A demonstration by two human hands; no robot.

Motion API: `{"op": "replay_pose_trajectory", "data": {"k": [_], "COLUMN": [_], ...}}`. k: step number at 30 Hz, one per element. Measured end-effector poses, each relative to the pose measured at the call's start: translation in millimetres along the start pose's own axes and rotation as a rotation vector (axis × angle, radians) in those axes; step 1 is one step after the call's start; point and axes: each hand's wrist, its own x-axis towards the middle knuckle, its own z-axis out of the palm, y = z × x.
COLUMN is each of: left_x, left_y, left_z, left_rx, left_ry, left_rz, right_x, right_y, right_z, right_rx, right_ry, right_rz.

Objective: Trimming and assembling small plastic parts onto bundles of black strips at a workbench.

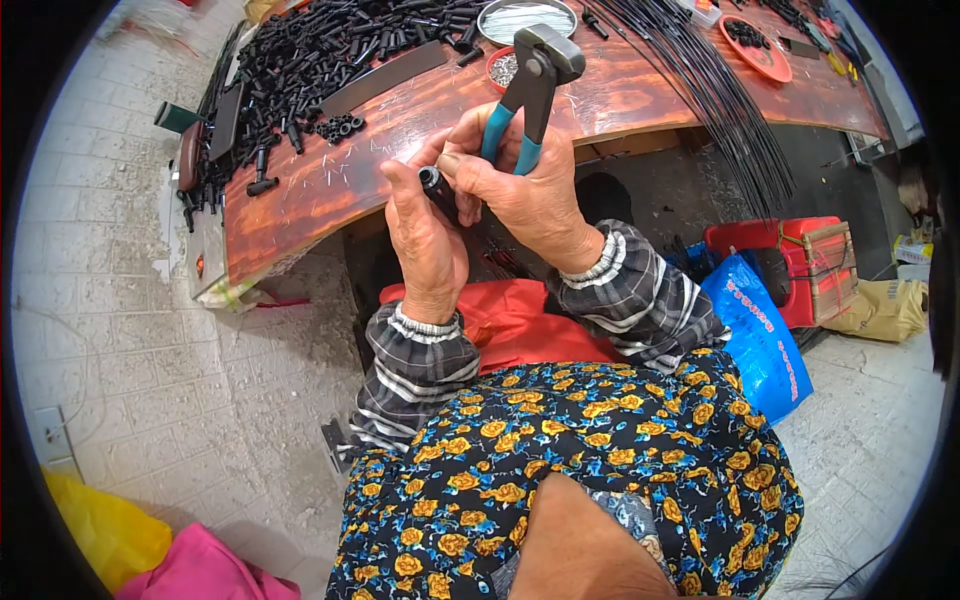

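Observation:
My left hand is closed around a short black tube, its open round end pointing up between thumb and fingers. Close beside it, my right hand grips pliers by their teal handles, with the dark metal head tilted up over the bench edge. The right thumb and fingertips reach toward the tube's upper end. Whether they pinch a small piece there is hidden. Both hands are above my lap, in front of the wooden bench.
Black tubular parts are heaped across the bench behind a flat metal bar. Near them are a bowl of thin pale pins and a small red dish. Long black rods overhang at right, above a red stool and blue bag.

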Motion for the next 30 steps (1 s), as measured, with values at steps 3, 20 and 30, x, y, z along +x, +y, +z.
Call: {"op": "replay_pose_trajectory", "data": {"k": [3, 20, 30], "left_x": [0.1, 1.1, 0.1], "left_y": [3.6, 1.2, 0.3], "left_z": [0.7, 0.4, -2.0], "left_rx": [0.01, 0.047, 0.026], "left_ry": [0.008, -0.005, -0.044], "left_rz": [-0.012, 0.029, 0.02], "right_x": [0.9, 2.9, 2.5], "right_y": [-1.7, 0.3, -3.4], "right_z": [-0.4, -2.5, -1.3], "right_rx": [0.043, 0.079, 0.047], "right_ry": [-0.009, 0.035, 0.014], "right_rz": [0.037, 0.038, 0.069]}}
